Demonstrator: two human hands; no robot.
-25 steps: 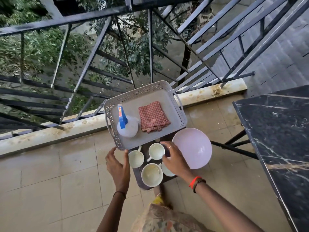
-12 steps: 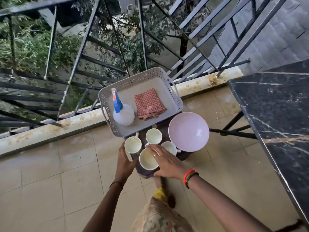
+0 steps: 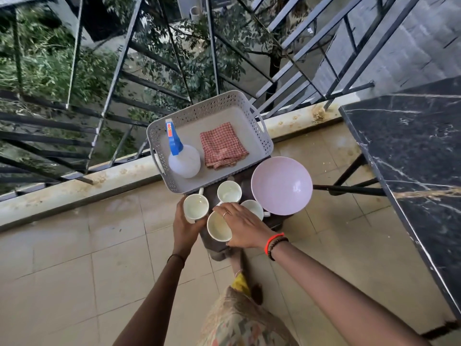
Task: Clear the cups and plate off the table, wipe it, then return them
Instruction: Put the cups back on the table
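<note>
Cups, four and all white, are standing upright on a small dark worktop (image 3: 215, 249), their open mouths facing up toward the camera. The left grip (image 3: 184, 226), a bare hand, is curling round the side of the left cup (image 3: 196, 206), whose handle is pointing away from the person, toward a grey perforated basket (image 3: 212, 103). The right grip (image 3: 245, 226) is lying over the near cup (image 3: 219, 229), its fingers (image 3: 225, 211) reaching across the rim and its thumb pressing against the wall nearest the person, so it is pinching that cup from above. The two grips are sitting side by side, the near cup between them.

Just beyond the right grip's fingertips the far cup (image 3: 229, 191) is standing free. Partly tucked behind the back of the right grip is the right cup (image 3: 253, 208), its handle pointing right. Beyond and to the right of that grip, a round pink plate (image 3: 282, 185) is resting with its hollow side up, overhanging the worktop's edge.

The basket is sitting beyond both grips. Inside it, a spray bottle (image 3: 184, 161) is pointing its blue nozzle away from the person, and a folded red checked cloth (image 3: 222, 146) is lying flat beside it. Far right of the right grip, a black marble worktop (image 3: 411, 151) is showing. A dark metal railing (image 3: 112, 71) is running behind the basket.
</note>
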